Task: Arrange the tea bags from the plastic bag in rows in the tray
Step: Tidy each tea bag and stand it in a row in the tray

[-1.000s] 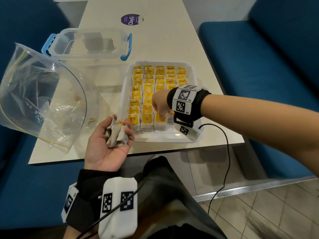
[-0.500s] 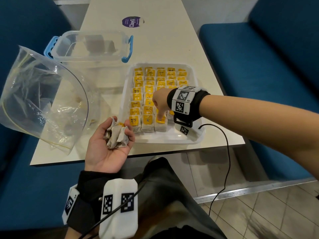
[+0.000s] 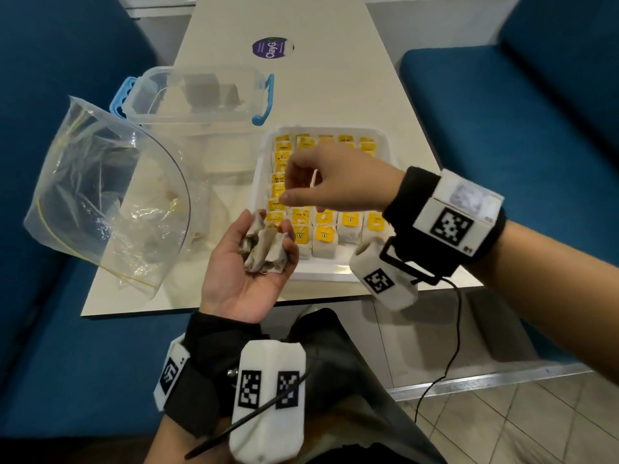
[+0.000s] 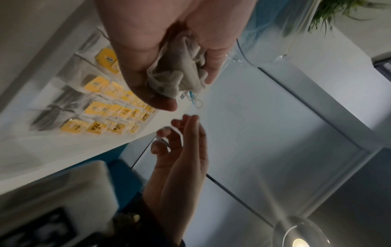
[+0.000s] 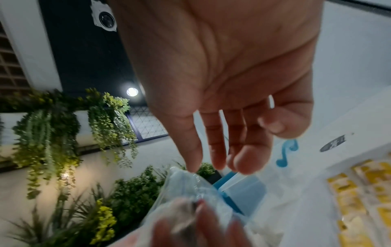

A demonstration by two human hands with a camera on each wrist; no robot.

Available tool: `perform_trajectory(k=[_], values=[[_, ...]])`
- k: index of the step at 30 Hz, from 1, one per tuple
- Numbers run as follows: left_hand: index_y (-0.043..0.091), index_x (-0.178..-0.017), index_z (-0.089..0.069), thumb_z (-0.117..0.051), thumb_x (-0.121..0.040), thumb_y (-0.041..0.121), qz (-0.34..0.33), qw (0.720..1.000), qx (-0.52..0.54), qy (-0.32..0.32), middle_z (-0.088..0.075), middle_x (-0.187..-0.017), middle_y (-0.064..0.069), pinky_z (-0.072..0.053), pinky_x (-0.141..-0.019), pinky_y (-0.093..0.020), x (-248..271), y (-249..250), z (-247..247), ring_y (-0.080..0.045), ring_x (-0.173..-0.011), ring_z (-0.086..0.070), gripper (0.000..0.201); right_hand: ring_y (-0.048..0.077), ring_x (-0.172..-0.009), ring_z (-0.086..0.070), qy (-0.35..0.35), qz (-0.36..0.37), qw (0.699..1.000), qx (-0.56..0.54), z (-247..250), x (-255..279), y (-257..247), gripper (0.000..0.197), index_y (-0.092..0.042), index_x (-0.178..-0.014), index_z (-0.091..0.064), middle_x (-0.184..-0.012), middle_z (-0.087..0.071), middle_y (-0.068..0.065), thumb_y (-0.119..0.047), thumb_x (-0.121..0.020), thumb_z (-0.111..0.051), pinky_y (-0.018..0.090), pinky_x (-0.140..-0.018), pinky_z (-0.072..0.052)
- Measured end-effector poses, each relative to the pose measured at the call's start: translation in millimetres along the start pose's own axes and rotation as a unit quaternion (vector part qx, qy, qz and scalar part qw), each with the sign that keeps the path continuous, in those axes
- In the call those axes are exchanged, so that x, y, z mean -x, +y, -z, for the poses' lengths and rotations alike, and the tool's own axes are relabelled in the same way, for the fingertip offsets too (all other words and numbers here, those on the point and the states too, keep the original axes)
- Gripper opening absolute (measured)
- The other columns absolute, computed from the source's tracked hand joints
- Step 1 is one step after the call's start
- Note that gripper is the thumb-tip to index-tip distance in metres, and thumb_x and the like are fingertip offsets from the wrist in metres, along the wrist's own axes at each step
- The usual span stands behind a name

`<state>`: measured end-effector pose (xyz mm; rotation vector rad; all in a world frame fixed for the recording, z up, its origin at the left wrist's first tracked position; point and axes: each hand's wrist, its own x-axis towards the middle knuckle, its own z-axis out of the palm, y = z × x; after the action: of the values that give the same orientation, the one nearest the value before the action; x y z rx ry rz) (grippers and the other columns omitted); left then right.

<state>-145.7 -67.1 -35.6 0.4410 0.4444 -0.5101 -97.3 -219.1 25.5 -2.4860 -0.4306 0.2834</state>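
Note:
A white tray [image 3: 335, 274] holds rows of tea bags with yellow tags [image 3: 348, 221]; they also show in the left wrist view [image 4: 99, 107]. My left hand [image 3: 268, 229] lies palm up at the tray's near left corner. Its fingers curl round a clump of crumpled tea bags [image 3: 264, 252], seen close in the left wrist view [image 4: 180, 71]. My right hand [image 3: 289, 182] hovers over the tray's left side, just above that clump. Its fingers are loosely spread and hold nothing [image 5: 232, 147]. The clear plastic bag [image 3: 100, 195] sits open at the left of the table.
A clear lidded container with blue handles [image 3: 197, 95] stands behind the bag and tray. The tray sits close to the table's front edge [image 3: 234, 308]. Blue benches [image 3: 519, 128] flank the table. A black cable [image 3: 452, 346] hangs from my right wrist.
My right hand has lifted off the tray's front row and swung left toward the tea bags in my left hand. The left hand has stayed put.

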Motion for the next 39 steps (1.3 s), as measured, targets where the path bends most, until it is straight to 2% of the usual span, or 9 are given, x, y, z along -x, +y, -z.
perform_trajectory(k=[9, 12, 17, 23, 27, 31, 33, 36, 39], values=[[0.009, -0.081, -0.066, -0.050, -0.090, 0.032, -0.017, 0.998, -0.058, 0.010, -0.067, -0.082, -0.008, -0.051, -0.075, -0.030, -1.5, -9.8, -6.1, -0.018, -0.069, -0.068, 0.029, 0.003, -0.070, -0.042, -0.031, 0.079, 0.995, 0.058, -20.5, 31.4, -9.2, 0.036, -0.020, -0.098, -0.066, -0.087, -0.047, -0.005, -0.042, -0.071, -0.074, 0.022, -0.068, -0.040], [0.010, -0.081, -0.066, -0.048, -0.092, 0.034, -0.009, 0.997, -0.069, 0.020, -0.065, -0.080, -0.007, -0.054, -0.066, -0.025, -1.4, -10.8, -7.6, -0.018, -0.066, -0.068, 0.032, 0.009, -0.074, -0.041, -0.013, 0.052, 0.993, 0.107, -25.0, 37.5, -10.8, 0.044, -0.018, -0.101, -0.062, -0.092, -0.042, -0.006, -0.050, -0.072, -0.070, 0.031, -0.068, -0.043], [0.008, -0.081, -0.063, -0.046, -0.096, 0.031, -0.021, 0.998, -0.065, 0.018, -0.068, -0.070, -0.008, -0.056, -0.065, -0.031, -3.2, -14.2, -10.3, -0.020, -0.063, -0.070, 0.032, 0.015, -0.077, -0.046, -0.007, 0.057, 0.996, 0.074, -30.3, 41.1, -13.1, 0.020, -0.009, -0.098, -0.063, -0.086, -0.044, -0.001, -0.022, -0.083, -0.057, 0.041, -0.075, -0.048], [0.010, -0.080, -0.058, -0.045, -0.097, 0.029, -0.035, 0.996, -0.083, 0.024, -0.069, -0.067, -0.009, -0.058, -0.054, -0.036, -3.4, -15.6, -12.2, -0.021, -0.059, -0.069, 0.028, 0.020, -0.078, -0.048, 0.014, 0.039, 0.998, 0.053, -30.1, 39.9, -7.7, 0.022, -0.004, -0.096, -0.063, -0.082, -0.052, 0.004, -0.005, -0.078, -0.050, 0.033, -0.073, -0.044], [0.005, -0.080, -0.063, -0.046, -0.097, 0.030, -0.037, 0.996, -0.077, 0.013, -0.070, -0.074, -0.015, -0.057, -0.064, -0.044, -2.6, -14.0, -11.5, -0.025, -0.065, -0.071, 0.035, 0.013, -0.078, -0.047, 0.045, 0.018, 0.999, -0.004, -29.1, 38.6, -7.1, 0.030, -0.012, -0.106, -0.064, -0.085, -0.053, 0.001, -0.005, -0.081, -0.051, 0.025, -0.076, -0.042], [0.007, -0.066, -0.067, -0.045, -0.097, 0.028, -0.043, 0.996, -0.074, 0.014, -0.069, -0.071, -0.011, -0.059, -0.060, -0.040, -3.9, -13.1, -10.8, -0.022, -0.063, -0.070, 0.043, 0.017, -0.087, -0.051, 0.022, 0.008, 1.000, -0.005, -31.0, 38.9, -5.8, 0.026, -0.015, -0.098, -0.069, -0.092, -0.050, 0.003, -0.007, -0.084, -0.049, 0.030, -0.082, -0.044], [0.010, -0.073, -0.061, -0.044, -0.098, 0.027, -0.044, 0.996, -0.071, 0.023, -0.068, -0.065, -0.007, -0.059, -0.056, -0.035, -3.3, -13.7, -12.8, -0.019, -0.059, -0.069, 0.034, 0.017, -0.087, -0.051, 0.018, 0.017, 1.000, -0.004, -34.5, 39.6, -5.3, 0.019, -0.012, -0.093, -0.070, -0.094, -0.051, 0.005, -0.016, -0.086, -0.053, 0.033, -0.081, -0.045], [0.011, -0.073, -0.060, -0.044, -0.098, 0.028, -0.037, 0.996, -0.072, 0.036, -0.067, -0.059, -0.003, -0.056, -0.047, -0.029, -3.1, -14.9, -15.2, -0.015, -0.054, -0.068, 0.034, 0.009, -0.076, -0.044, 0.015, 0.032, 0.999, 0.009, -39.6, 41.2, -6.2, 0.031, -0.011, -0.081, -0.067, -0.091, -0.051, 0.006, -0.042, -0.078, -0.067, 0.023, -0.069, -0.041], [0.015, -0.079, -0.057, -0.043, -0.098, 0.031, -0.036, 0.996, -0.077, 0.034, -0.067, -0.059, 0.000, -0.054, -0.047, -0.026, -3.0, -16.2, -15.8, -0.013, -0.054, -0.068, 0.029, 0.004, -0.069, -0.037, 0.022, 0.043, 0.999, 0.023, -43.4, 41.1, -8.2, 0.029, -0.023, -0.072, -0.051, -0.087, -0.043, 0.002, -0.043, -0.073, -0.073, 0.014, -0.059, -0.032]])
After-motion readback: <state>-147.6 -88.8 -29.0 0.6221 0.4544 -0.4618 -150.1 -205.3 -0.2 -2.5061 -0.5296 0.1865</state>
